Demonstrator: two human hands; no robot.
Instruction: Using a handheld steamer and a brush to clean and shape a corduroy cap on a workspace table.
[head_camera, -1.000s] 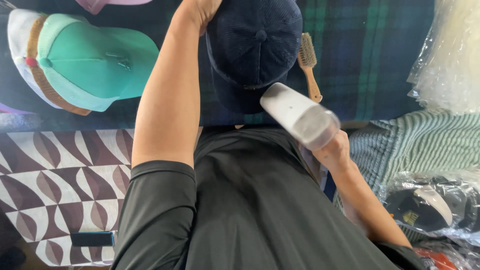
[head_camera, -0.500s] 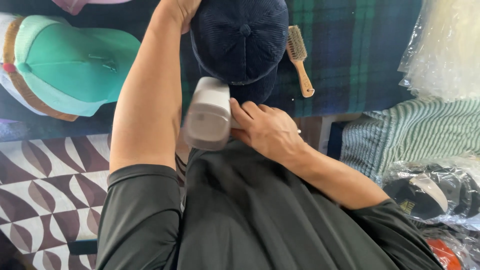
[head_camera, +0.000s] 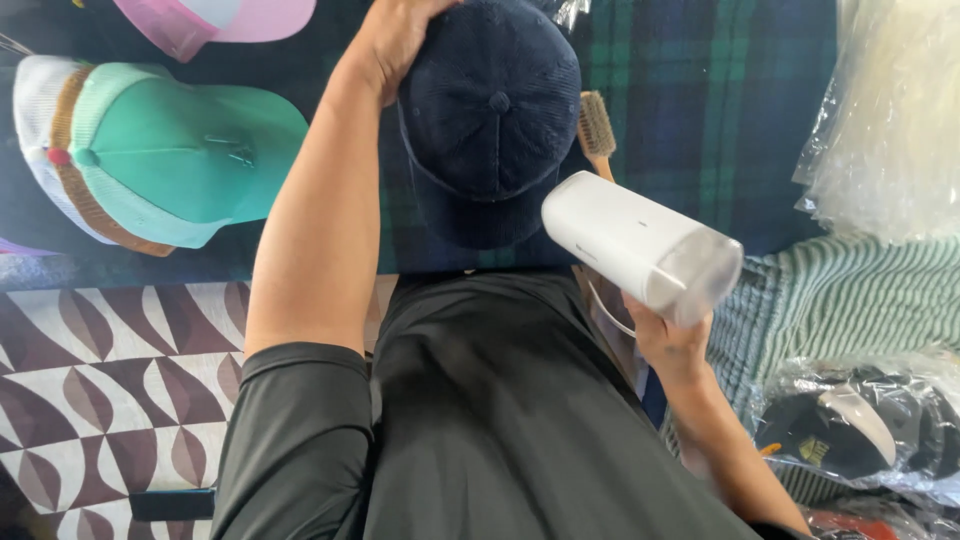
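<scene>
A dark navy corduroy cap (head_camera: 490, 120) rests on the dark plaid cloth (head_camera: 700, 110), its brim toward me. My left hand (head_camera: 395, 40) grips the cap's far left edge at the top of the view. My right hand (head_camera: 670, 335) holds a white cylindrical handheld device (head_camera: 640, 245) by its handle, tilted, with its narrow end close to the cap's lower right side. Only part of my right hand shows beneath the device.
A mint-green cap stacked on other caps (head_camera: 170, 150) lies at left, a pink cap (head_camera: 220, 18) above it. A wooden brush (head_camera: 597, 130) lies right of the navy cap. Clear plastic bags (head_camera: 890, 120), a striped green fabric (head_camera: 850, 290) and bagged caps (head_camera: 860, 420) sit at right.
The white device swung from the cap's lower left, in front of my chest, over to its right side. My left hand kept its hold on the cap.
</scene>
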